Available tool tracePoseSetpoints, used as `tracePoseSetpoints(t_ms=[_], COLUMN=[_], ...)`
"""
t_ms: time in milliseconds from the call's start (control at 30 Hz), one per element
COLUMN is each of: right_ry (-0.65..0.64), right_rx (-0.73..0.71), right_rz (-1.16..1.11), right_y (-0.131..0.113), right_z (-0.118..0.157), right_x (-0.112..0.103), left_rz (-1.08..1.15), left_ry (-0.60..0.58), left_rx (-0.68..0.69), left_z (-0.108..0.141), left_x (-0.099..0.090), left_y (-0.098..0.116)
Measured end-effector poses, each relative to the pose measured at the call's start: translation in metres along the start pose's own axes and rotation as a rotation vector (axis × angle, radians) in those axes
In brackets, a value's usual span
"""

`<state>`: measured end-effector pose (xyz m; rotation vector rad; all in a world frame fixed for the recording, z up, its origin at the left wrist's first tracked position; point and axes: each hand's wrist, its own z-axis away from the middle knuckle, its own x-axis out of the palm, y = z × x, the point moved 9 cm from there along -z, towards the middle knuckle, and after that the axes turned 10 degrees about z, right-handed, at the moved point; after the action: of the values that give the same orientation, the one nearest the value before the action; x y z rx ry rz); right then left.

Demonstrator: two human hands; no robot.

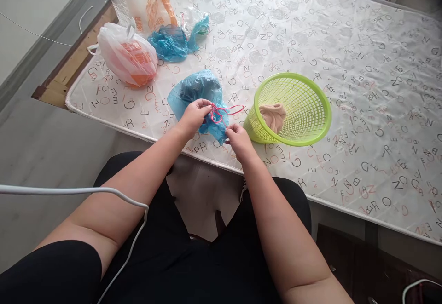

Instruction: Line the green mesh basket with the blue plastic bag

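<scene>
A blue plastic bag (pixel 196 85) lies near the front edge of the mattress, with something dark showing through it. Pink string (pixel 217 114) is looped around its gathered neck. My left hand (pixel 196 116) pinches the string at the left of the loops, close against the bag. To the right and a little lower, my right hand (pixel 238 140) has its fingertips closed on another part of the string. Just right of that hand stands a green plastic basket (pixel 324 115), tilted, with a beige cloth (pixel 274 116) inside.
A tied white plastic bag (pixel 127 55), a larger white and orange bag (pixel 145 2) and another blue bag (pixel 169 44) sit at the back left. Letter-printed sheeting covers the mattress (pixel 362 111). A white cable (pixel 103 190) crosses over my left arm.
</scene>
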<state>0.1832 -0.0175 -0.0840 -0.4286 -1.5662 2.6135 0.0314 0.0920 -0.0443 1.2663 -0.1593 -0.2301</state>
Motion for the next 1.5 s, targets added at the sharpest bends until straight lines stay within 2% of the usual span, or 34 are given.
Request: tracePoseSetpoints(t_ms=[100,267,333,400,467,533,633,733,833,933,1000,1067,1133,1267,1333,1400,1500], right_ry=[-0.043,-0.031,-0.008,0.068,0.162,0.221,0.217,0.189,0.203,0.203,0.212,0.236,0.242,0.140,0.067,0.029,0.077], right_rx=[-0.030,-0.190,-0.202,-0.171,-0.099,-0.010,0.103,0.208,0.291,0.361,0.385,0.370,0.334,0.299,0.278,0.238,0.232], right_rz=[0.030,-0.109,-0.176,-0.237,-0.309,-0.400,-0.552,-0.688,-0.768,-0.740,-0.697,-0.652,-0.595,-0.439,-0.354,-0.316,-0.377], right_y=[-0.001,-0.018,-0.019,-0.016,-0.008,0.001,0.009,0.014,0.017,0.019,0.020,0.019,0.016,0.012,0.009,0.005,0.005], right_z=[0.000,0.001,0.001,-0.001,-0.003,-0.003,-0.004,-0.001,0.003,0.006,0.006,0.005,0.003,0.001,0.002,0.003,0.003], right_x=[0.006,0.005,0.001,-0.007,-0.018,-0.024,-0.024,-0.020,-0.019,-0.020,-0.022,-0.025,-0.027,-0.017,-0.011,-0.009,-0.016], left_rz=[-0.027,-0.154,-0.169,-0.170,-0.168,-0.161,-0.079,0.154,0.445,0.722,0.867,0.899,0.828,0.648,0.601,0.572,0.548], left_ry=[-0.086,-0.368,-0.426,-0.430,-0.345,-0.188,0.054,0.247,0.424,0.642,0.742,0.745,0.688,0.462,0.423,0.472,0.639], left_rx=[-0.002,-0.073,-0.091,-0.081,-0.057,-0.053,-0.093,-0.090,-0.046,-0.069,-0.068,-0.006,0.007,-0.093,-0.081,0.004,0.197], left_z=[0.003,0.027,0.033,0.033,0.024,0.013,0.001,-0.002,-0.004,-0.006,-0.008,-0.012,-0.015,-0.018,-0.018,-0.018,-0.015], left_x=[0.011,0.041,0.047,0.047,0.037,0.018,-0.008,-0.024,-0.046,-0.086,-0.114,-0.131,-0.131,-0.086,-0.074,-0.082,-0.119], left_y=[-0.001,-0.003,-0.003,-0.003,-0.004,-0.008,-0.017,-0.017,-0.007,0.002,0.009,0.020,0.025,0.012,0.009,0.016,0.036])
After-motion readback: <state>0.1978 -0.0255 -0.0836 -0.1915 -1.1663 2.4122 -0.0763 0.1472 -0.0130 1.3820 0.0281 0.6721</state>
